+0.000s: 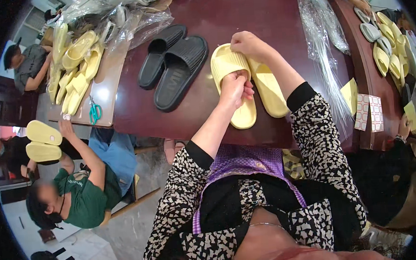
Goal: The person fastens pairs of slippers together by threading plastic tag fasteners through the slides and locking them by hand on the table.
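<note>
- The left hand (234, 88) is closed on the strap of a yellow slipper (231, 85), with its fingers tucked inside.
- The right hand (248, 44) grips the far end of that same slipper.
- A second yellow slipper (268, 89) lies just beside it on the right, touching it.
- Both rest on the dark red table (239, 13).
- Two black slippers (173, 65) lie to the left.
- Far left sit a pile of yellow slippers (73, 66) and green scissors (95, 111).
- Clear plastic bags (324, 42) lie to the right.
</note>
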Demonstrator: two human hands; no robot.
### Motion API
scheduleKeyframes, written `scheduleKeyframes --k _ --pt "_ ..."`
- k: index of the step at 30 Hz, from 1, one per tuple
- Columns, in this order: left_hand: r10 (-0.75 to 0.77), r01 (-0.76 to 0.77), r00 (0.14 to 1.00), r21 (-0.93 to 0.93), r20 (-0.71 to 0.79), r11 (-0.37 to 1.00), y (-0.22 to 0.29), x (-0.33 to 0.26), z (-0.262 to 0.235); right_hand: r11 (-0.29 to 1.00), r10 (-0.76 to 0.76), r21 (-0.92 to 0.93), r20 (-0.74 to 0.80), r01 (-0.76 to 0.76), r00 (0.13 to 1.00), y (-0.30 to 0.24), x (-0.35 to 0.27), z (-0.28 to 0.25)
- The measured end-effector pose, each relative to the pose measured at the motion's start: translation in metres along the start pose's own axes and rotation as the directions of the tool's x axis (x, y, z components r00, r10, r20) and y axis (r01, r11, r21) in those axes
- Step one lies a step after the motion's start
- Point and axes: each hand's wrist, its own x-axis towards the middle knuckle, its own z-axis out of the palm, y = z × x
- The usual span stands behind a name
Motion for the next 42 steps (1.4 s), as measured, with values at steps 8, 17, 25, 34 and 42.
scheduleKeyframes --k 8,17,25,34,42 --pt "0.031 -0.031 1.0 0.052 -0.004 0.998 0.008 0.001 0.008 0.998 -0.002 -0.06 0.037 0.004 0.999 0.011 0.021 0.01" --pt "0.061 -0.056 0.995 0.071 -0.078 0.996 0.002 -0.006 0.0 0.931 0.178 0.342 -0.129 -0.125 0.975 0.014 0.021 0.024" --pt "0.272 -0.295 0.952 0.178 0.143 0.939 0.024 -0.055 -0.002 0.877 0.073 0.466 -0.374 0.119 0.924 0.02 -0.031 -0.006" --pt "0.473 -0.471 0.881 0.13 0.016 0.873 0.053 0.004 0.011 0.846 0.002 0.487 -0.412 0.219 0.911 -0.001 -0.076 0.013" --pt "0.401 -0.394 0.914 -0.103 0.059 0.913 0.047 0.013 0.021 0.851 0.057 0.512 -0.308 0.116 0.95 -0.002 -0.097 0.007"
